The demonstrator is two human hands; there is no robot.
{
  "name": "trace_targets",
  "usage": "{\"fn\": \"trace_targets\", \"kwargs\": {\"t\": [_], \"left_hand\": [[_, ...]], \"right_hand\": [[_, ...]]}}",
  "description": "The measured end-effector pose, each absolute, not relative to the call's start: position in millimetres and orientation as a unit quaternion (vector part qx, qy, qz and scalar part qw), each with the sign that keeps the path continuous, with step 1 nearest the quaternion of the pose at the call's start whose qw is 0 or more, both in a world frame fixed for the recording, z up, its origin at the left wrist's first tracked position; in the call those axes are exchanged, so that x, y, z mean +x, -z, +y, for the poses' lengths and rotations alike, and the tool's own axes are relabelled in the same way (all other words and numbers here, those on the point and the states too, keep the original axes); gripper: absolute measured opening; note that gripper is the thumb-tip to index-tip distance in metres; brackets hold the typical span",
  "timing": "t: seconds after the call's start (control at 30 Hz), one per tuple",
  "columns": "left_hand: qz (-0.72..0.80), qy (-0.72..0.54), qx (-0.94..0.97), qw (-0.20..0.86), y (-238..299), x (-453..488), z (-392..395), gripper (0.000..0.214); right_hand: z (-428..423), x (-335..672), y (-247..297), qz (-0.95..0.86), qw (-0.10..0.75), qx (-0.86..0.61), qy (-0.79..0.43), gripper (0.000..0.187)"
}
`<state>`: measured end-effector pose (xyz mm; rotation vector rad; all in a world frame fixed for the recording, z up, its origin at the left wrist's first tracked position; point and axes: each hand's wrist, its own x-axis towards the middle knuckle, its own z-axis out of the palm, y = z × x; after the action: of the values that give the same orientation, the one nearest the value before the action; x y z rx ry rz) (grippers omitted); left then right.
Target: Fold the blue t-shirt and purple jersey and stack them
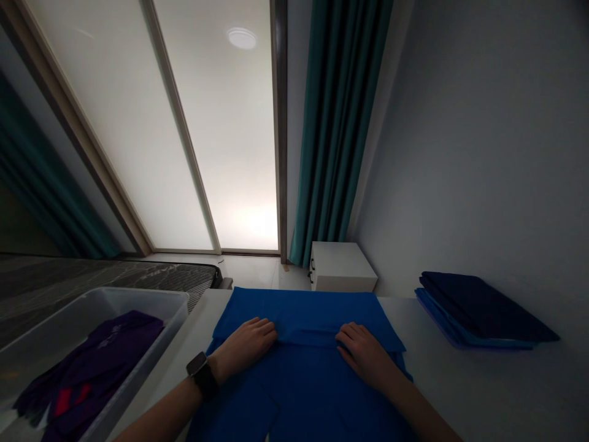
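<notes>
A blue shirt (304, 383) lies spread on the white table in front of me, its far part folded over towards me into a wide flap. My left hand (251, 341), with a dark watch (199, 366) on the wrist, is closed on the left part of the flap near its edge. On the right part, my right hand (361, 353) grips the same edge, fingers bent and thumb towards me. A slight ridge of cloth runs between the hands. The fingertips' undersides are hidden.
A clear plastic bin (177, 307) with purple clothing (110, 353) stands left. Folded dark and blue garments (483, 310) are stacked at the right of the white table (442, 393). Beyond are a white cabinet (343, 264), teal curtain (343, 123) and frosted sliding doors (225, 135).
</notes>
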<state>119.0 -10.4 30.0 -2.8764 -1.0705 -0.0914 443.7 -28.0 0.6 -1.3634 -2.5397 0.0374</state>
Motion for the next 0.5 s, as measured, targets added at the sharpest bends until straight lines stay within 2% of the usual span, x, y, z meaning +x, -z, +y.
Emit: {"fn": "trace_targets", "kwargs": {"t": [0.23,0.5], "left_hand": [[-0.398,0.045,-0.916,-0.005,-35,92,-12,0.012],[-0.488,0.089,-0.868,-0.028,-21,58,-13,0.035]], "right_hand": [[-29,462,6,-0.863,0.154,-0.481,-0.024,0.017],[-34,481,8,-0.838,0.154,-0.521,-0.05,0.027]]}}
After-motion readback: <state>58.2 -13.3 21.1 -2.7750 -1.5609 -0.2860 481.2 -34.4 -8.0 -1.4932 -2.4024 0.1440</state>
